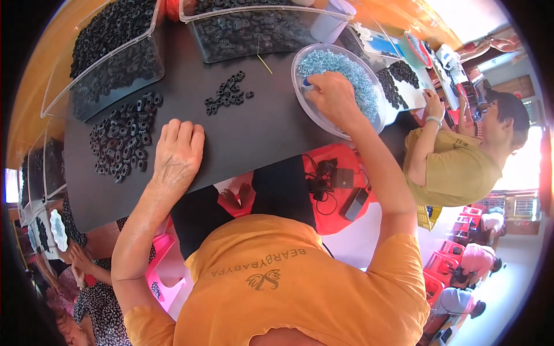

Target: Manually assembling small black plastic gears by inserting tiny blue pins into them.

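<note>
My left hand rests palm down on the dark table with its fingers curled together; whatever may be under them is hidden. It lies beside a pile of small black plastic parts. A smaller group of the same black parts is beyond it. My right hand reaches over a round clear bowl of tiny pale-blue, shiny pieces. Its fingers are pinched, and something dark blue shows at the tips. Whether it is held or worn on a finger, I cannot tell.
Clear bins of black parts line the table's back edge. A yellow stick lies before one. A whitish cup stands behind the bowl. Cables and a black box sit on a red stool below. Co-workers sit at right and lower left.
</note>
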### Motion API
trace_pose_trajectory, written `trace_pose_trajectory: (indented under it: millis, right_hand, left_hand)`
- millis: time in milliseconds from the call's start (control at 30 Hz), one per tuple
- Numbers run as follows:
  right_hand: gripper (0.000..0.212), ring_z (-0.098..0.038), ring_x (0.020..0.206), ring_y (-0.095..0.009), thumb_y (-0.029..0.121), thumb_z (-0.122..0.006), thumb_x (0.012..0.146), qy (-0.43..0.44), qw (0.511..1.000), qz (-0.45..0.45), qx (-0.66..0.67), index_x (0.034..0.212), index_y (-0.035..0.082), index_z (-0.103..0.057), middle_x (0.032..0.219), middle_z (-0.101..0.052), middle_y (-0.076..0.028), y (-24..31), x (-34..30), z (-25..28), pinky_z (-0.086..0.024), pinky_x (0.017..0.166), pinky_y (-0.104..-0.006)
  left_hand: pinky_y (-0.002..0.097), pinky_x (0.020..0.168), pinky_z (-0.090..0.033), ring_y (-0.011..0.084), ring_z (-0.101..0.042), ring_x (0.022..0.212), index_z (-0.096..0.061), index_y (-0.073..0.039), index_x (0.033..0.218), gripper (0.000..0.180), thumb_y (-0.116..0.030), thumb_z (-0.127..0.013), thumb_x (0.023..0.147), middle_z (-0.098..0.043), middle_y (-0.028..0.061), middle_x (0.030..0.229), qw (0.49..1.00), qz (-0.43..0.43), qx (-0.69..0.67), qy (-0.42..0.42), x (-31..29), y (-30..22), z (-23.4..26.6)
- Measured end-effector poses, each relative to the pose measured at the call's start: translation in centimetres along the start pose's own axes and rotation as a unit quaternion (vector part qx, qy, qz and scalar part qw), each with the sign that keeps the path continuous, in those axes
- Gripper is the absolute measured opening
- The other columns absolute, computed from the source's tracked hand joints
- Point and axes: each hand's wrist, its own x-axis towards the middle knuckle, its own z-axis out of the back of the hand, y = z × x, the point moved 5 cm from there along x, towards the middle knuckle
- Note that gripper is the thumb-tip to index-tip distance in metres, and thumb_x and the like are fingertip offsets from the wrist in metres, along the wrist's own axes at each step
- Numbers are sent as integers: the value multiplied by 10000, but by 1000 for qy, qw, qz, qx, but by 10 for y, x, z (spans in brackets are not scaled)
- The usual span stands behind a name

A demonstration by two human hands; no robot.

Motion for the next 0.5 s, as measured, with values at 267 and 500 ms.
trace_pose_trajectory:
  millis: [267, 500]
  right_hand:
    - [106, -554, 834, -374, 75, -579, 727, 17, 997, 31, -66, 809, 19, -615, 819, -605, -187, -4, 6, -10, -459, 744, -467]
    - [166, -545, 877, -363, 65, -558, 762, 46, 997, 27, -60, 916, 30, -611, 840, -587, -170, -3, 2, -10, -433, 793, -455]
  left_hand:
    - [348, 702, -425, 265, -471, 792, -566, 25, 928, 293, -51, -580, 646, -486, 117, 852, 999, 26, -30, -18, -3, 1, 1]
    - [344, 705, -433, 263, -480, 784, -587, 16, 905, 275, -50, -579, 638, -503, 107, 833, 996, 59, -56, -35, 1, -1, 0]
